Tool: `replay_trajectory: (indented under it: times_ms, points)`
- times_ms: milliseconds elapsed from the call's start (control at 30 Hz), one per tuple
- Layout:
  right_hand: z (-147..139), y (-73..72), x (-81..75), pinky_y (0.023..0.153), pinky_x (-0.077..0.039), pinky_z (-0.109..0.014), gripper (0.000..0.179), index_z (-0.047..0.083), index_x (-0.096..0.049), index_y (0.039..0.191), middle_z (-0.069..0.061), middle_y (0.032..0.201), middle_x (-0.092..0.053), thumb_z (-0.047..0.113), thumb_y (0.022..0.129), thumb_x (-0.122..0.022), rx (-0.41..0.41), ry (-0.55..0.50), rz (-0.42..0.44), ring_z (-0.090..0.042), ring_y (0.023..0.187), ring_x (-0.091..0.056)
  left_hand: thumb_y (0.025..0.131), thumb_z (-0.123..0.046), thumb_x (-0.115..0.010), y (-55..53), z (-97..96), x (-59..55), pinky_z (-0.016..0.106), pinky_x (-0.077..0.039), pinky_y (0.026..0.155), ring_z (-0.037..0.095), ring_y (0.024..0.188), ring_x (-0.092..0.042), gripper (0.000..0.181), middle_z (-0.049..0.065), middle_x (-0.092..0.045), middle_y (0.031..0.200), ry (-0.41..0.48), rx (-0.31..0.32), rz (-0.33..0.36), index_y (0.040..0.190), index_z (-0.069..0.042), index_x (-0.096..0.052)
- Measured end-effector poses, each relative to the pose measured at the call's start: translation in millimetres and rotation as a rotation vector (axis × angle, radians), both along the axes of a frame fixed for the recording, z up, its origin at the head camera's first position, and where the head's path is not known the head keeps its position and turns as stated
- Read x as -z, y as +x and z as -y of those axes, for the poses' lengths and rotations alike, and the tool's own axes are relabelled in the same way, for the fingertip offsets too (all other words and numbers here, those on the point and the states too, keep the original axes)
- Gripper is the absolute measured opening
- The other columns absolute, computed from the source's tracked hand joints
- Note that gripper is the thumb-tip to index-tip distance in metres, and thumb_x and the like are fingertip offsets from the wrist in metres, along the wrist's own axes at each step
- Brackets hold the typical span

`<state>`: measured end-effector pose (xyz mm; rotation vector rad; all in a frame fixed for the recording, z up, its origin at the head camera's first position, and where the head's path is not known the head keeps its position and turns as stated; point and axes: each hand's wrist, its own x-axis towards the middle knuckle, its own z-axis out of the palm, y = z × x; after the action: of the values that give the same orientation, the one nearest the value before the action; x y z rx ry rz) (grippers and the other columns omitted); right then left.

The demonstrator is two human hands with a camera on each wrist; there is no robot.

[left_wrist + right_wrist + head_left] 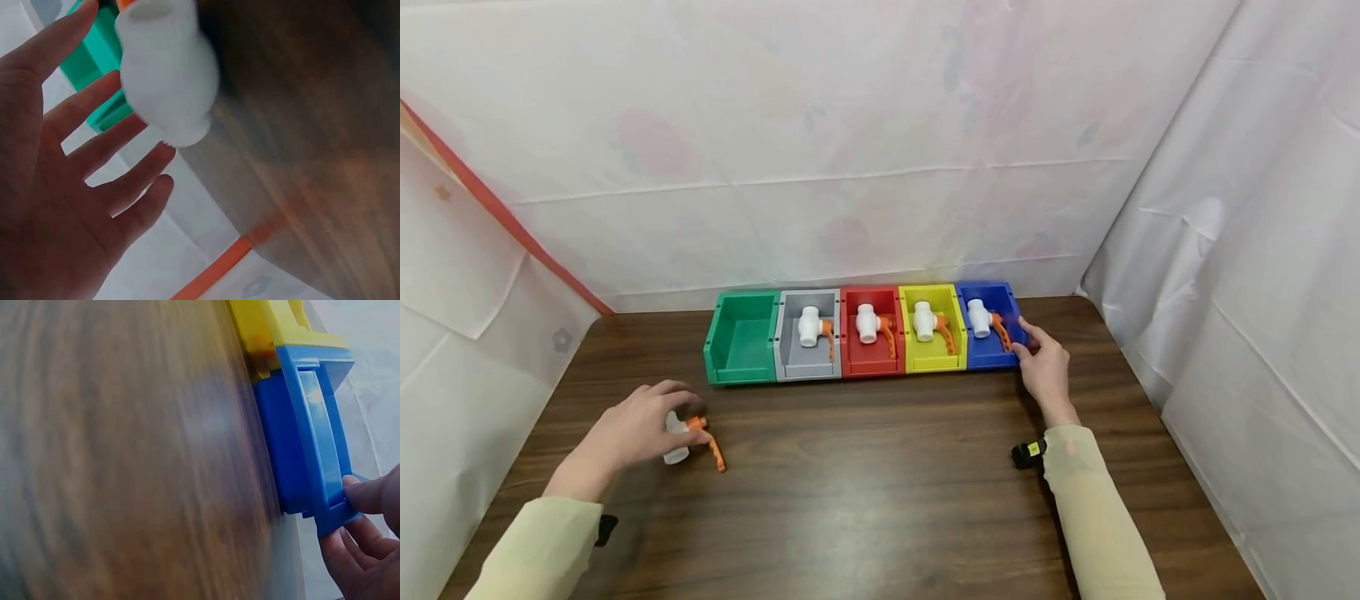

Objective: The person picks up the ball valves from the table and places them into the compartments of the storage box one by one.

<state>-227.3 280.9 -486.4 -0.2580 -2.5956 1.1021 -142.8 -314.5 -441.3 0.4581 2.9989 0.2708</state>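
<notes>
My left hand (640,421) reaches over a white ball valve (676,442) with an orange lever handle, left of centre on the table. In the left wrist view its fingers are spread and loosely bent, with the fingertips right at the side of the white valve body (169,69). At the far end of the bin row, my right hand (1047,367) pinches the front outer corner of the blue bin (325,437), thumb on the rim and fingers round the outer side. A similar valve (979,318) lies inside that bin.
Left of the blue bin, joined in one row, are a yellow bin (934,362), a red bin (872,367), a grey bin (808,371) and a green bin (745,377). Yellow, red and grey each hold one valve; green is empty. Pale curtains (850,125) enclose the wooden table (865,492).
</notes>
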Motion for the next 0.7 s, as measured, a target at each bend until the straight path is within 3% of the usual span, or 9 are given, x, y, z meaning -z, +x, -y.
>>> replay_trajectory:
  times_ms: [200, 467, 567, 700]
  points:
    - [0, -0.1, 2.4, 0.070, -0.045, -0.036, 0.049, 0.022, -0.056, 0.144, -0.016, 0.100, -0.062, 0.012, 0.097, -0.065, -0.005, 0.007, 0.019, -0.029, 0.083, -0.054, 0.068, -0.054, -0.087, 12.2, -1.0, 10.0, 0.067, -0.049, 0.076, 0.046, 0.113, -0.051, 0.072, 0.023, -0.055, 0.132, -0.007, -0.014, 0.066, 0.122, -0.010, -0.069]
    - [-1, 1.0, 0.5, 0.069, -0.044, -0.036, 0.048, 0.021, -0.056, 0.144, -0.016, 0.100, -0.062, 0.013, 0.097, -0.066, -0.019, 0.004, 0.008, -0.029, 0.082, -0.053, 0.071, -0.045, -0.088, 14.4, -0.6, 11.3, 0.066, -0.049, 0.075, 0.042, 0.110, -0.054, 0.074, 0.019, -0.060, 0.127, 0.008, -0.002, 0.042, 0.130, -0.009, -0.063]
    - [0, 0.3, 0.8, 0.069, -0.045, -0.037, 0.048, 0.021, -0.057, 0.144, -0.016, 0.099, -0.062, 0.012, 0.097, -0.065, -0.020, 0.001, 0.005, -0.029, 0.082, -0.054, 0.069, -0.041, -0.091, 14.4, 2.3, 10.4, 0.062, -0.051, 0.071, 0.038, 0.103, -0.056, 0.069, 0.017, -0.061, 0.122, 0.021, -0.008, 0.037, 0.125, -0.010, -0.063]
    - [1, -1.9, 0.7, 0.068, -0.044, -0.036, 0.048, 0.022, -0.057, 0.144, -0.015, 0.098, -0.061, 0.013, 0.097, -0.066, -0.010, 0.008, -0.001, -0.028, 0.080, -0.053, 0.069, -0.038, -0.091, 14.9, 4.5, 8.4, 0.052, -0.053, 0.066, 0.030, 0.089, -0.055, 0.052, 0.011, -0.060, 0.111, 0.045, -0.007, 0.050, 0.107, -0.016, -0.063]
